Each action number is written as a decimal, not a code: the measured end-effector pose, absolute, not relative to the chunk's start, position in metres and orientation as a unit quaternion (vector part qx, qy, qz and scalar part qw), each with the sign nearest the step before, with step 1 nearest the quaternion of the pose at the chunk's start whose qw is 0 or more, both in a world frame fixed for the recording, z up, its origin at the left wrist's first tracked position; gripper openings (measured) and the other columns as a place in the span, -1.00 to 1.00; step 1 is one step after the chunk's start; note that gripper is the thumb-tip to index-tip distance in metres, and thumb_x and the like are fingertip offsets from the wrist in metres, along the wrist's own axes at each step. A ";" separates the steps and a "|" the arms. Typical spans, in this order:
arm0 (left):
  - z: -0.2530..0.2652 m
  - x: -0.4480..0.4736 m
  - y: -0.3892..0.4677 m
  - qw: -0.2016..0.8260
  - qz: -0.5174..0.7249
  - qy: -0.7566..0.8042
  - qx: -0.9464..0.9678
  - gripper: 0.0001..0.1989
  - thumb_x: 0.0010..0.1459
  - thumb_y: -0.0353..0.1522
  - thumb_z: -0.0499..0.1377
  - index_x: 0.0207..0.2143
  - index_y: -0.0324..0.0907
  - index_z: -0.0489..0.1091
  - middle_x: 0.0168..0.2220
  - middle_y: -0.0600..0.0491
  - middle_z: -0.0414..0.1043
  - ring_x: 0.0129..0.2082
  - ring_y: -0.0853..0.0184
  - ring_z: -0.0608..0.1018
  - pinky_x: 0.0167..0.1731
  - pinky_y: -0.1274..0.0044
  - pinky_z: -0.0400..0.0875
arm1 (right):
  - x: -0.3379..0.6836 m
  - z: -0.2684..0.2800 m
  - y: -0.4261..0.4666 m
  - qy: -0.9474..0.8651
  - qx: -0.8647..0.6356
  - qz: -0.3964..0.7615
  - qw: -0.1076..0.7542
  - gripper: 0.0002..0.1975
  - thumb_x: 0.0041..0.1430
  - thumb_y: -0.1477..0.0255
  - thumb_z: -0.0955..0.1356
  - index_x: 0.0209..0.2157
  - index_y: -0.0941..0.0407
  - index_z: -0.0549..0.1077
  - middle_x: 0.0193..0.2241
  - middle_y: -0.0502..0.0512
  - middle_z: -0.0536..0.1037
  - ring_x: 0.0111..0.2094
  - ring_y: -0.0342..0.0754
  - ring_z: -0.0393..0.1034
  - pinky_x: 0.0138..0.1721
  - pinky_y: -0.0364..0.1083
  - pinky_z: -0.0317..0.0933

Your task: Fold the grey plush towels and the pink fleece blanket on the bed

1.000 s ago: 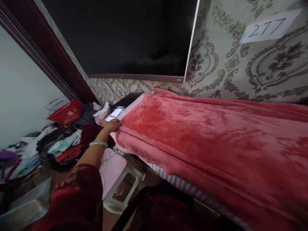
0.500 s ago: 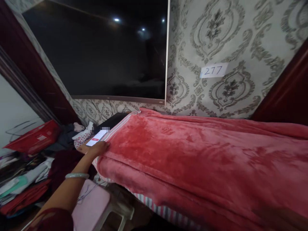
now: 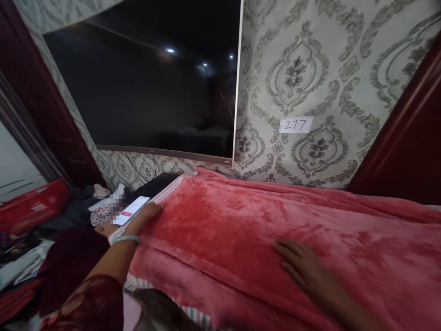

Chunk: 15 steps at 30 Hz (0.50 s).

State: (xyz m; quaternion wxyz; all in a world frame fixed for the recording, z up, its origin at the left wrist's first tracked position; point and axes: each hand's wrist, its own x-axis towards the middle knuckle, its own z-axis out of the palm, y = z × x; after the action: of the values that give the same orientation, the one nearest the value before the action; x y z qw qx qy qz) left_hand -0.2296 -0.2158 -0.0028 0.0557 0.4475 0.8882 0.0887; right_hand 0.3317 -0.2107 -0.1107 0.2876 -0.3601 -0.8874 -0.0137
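Observation:
A red plush blanket (image 3: 220,234) lies spread in front of me, with a pale striped border along its left end. My left hand (image 3: 149,214), a pale bangle (image 3: 127,240) on its wrist, rests on the blanket just inside that border. Its fingers point away from me and look laid on the cloth, though they show only in part. Further right, my right hand (image 3: 298,262) lies palm down on the plush, fingers stretched out. A phone (image 3: 131,211) with a lit screen is just left of my left hand, beyond the border.
A big dark television (image 3: 155,92) hangs on the patterned wall behind the blanket. A paper label (image 3: 296,124) reading 277 is on the wallpaper. To the left are a red bag (image 3: 32,207) and heaped clothes (image 3: 72,262). Part of a pink stool (image 3: 132,310) shows below my left arm.
My right hand has come in from the lower right onto the middle of the blanket. My left hand has shifted slightly right over the cloth. The view has tilted up a little.

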 end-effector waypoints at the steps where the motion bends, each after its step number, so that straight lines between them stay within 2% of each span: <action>1: -0.001 -0.230 -0.211 0.066 0.093 0.890 0.440 -0.70 0.31 -0.20 0.20 -0.14 -0.28 0.51 -0.12 -0.14 0.57 -0.06 0.13 0.61 -0.07 0.33 0.52 | 0.331 -0.117 -0.211 -0.887 -0.360 -0.021 0.288 -0.58 0.44 0.24 0.19 0.11 -0.03 0.57 0.08 0.16 0.59 0.06 0.13 0.50 0.10 0.22 0.43; 3: 0.004 -0.231 -0.203 0.082 0.108 0.892 0.431 -0.68 0.28 -0.20 0.18 -0.29 -0.29 0.53 -0.23 -0.20 0.59 -0.04 0.01 0.62 -0.12 0.38 0.49 | 0.333 -0.126 -0.212 -0.883 -0.360 -0.034 0.298 -0.58 0.46 0.26 0.18 0.11 -0.03 0.57 0.09 0.16 0.58 0.08 0.12 0.49 0.10 0.21 0.43; 5: 0.008 -0.232 -0.194 0.101 0.128 0.889 0.427 -0.65 0.25 -0.17 0.15 -0.37 -0.28 0.53 -0.31 -0.21 0.59 -0.08 -0.02 0.63 -0.22 0.41 0.48 | 0.336 -0.131 -0.215 -0.881 -0.356 -0.037 0.308 -0.59 0.46 0.26 0.18 0.10 -0.03 0.58 0.09 0.15 0.58 0.08 0.12 0.49 0.10 0.21 0.43; 10: 0.016 -0.228 -0.166 0.143 0.178 0.873 0.430 -0.64 0.24 -0.14 0.15 -0.41 -0.24 0.50 -0.43 -0.09 0.57 -0.32 0.12 0.62 -0.39 0.45 0.43 | 0.337 -0.123 -0.218 -0.875 -0.363 -0.011 0.321 -0.58 0.45 0.20 0.19 0.07 -0.03 0.60 0.06 0.14 0.60 0.04 0.14 0.53 0.05 0.21 0.49; 15: 0.019 -0.226 -0.128 0.124 0.212 0.872 0.424 -0.75 0.18 -0.24 0.23 -0.44 -0.24 0.50 -0.52 -0.05 0.50 -0.37 0.11 0.60 -0.42 0.43 0.42 | 0.338 -0.116 -0.219 -0.879 -0.361 0.011 0.313 -0.57 0.44 0.19 0.19 0.07 -0.05 0.60 0.03 0.14 0.62 0.00 0.16 0.57 0.01 0.21 0.52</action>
State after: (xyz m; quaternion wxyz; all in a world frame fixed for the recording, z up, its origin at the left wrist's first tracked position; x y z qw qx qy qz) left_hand -0.2259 -0.1285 0.0187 0.1245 0.4241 0.8716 0.2119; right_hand 0.3379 -0.2187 -0.1161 0.3129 -0.3605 -0.8786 0.0108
